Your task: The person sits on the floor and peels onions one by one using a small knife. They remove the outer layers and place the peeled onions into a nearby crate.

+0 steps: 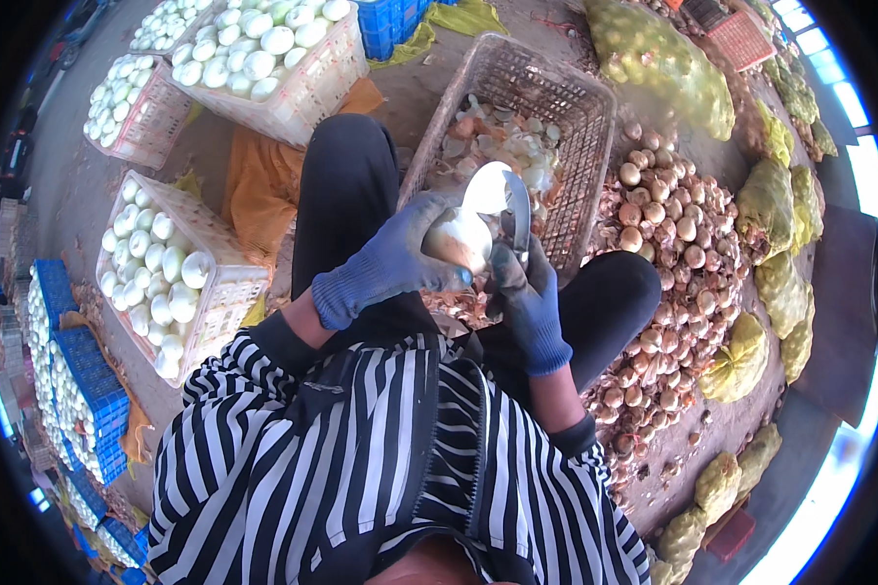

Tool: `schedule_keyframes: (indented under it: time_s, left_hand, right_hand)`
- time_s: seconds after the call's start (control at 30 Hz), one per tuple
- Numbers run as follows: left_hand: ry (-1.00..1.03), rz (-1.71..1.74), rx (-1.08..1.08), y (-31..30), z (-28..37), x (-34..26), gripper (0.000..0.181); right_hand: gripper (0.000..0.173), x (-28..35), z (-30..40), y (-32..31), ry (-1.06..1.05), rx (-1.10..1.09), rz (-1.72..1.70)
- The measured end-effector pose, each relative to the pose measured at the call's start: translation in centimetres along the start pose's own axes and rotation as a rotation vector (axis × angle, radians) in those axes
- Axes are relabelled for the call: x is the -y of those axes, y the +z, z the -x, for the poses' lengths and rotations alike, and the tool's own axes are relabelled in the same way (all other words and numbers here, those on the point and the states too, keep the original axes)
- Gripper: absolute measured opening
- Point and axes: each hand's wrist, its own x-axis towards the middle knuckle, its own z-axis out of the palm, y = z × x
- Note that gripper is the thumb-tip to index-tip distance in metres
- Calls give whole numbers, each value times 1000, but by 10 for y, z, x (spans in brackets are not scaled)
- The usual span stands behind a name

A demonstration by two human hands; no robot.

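Observation:
A blue knitted glove covers my left hand (402, 256), which grips a partly peeled onion (459, 240) between my knees. White flesh shows on much of the onion, and some brownish skin remains on its lower side. My right hand (528, 292), gloved the same way, holds a knife with a curved metal blade (518, 208) just right of the onion. A bright white rounded piece (487, 188), apparently an onion layer, stands between the onion's top and the blade. Beyond my hands is a brown plastic crate (600, 146) with onion peelings (512, 139) inside.
To the right lies a large heap of unpeeled onions (673, 219), with yellow-green mesh sacks (658, 66) beyond it. Pale plastic crates of peeled onions (223, 292) stand at left. An orange mesh sack (260, 190) lies beside my left knee. Blue crates (95, 380) stand farther left.

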Motion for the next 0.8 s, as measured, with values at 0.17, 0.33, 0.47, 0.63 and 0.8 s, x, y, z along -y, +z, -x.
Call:
schedule_keyframes:
  time_s: [0.17,0.33,0.47,0.63,0.8]
  left_hand:
    - [128,91,165,-3,2,-23,105]
    - [-50,322,178,2,9,-34,97]
    - [-213,705,165,12,8,-20,86]
    - [-32,816,122,3,4,-27,88]
    - [-49,718,-35,-4,3,-25,80]
  right_hand:
    - [29,-8,-18,10,-60,-175,-298]
    - [23,-9,-16,0,-313,-220,-31]
    - [19,11,-27,1,-198,-254,15]
    - [27,16,-43,-34,-454,-410,704]
    - [39,29,13,-14,-546,-113,1103]
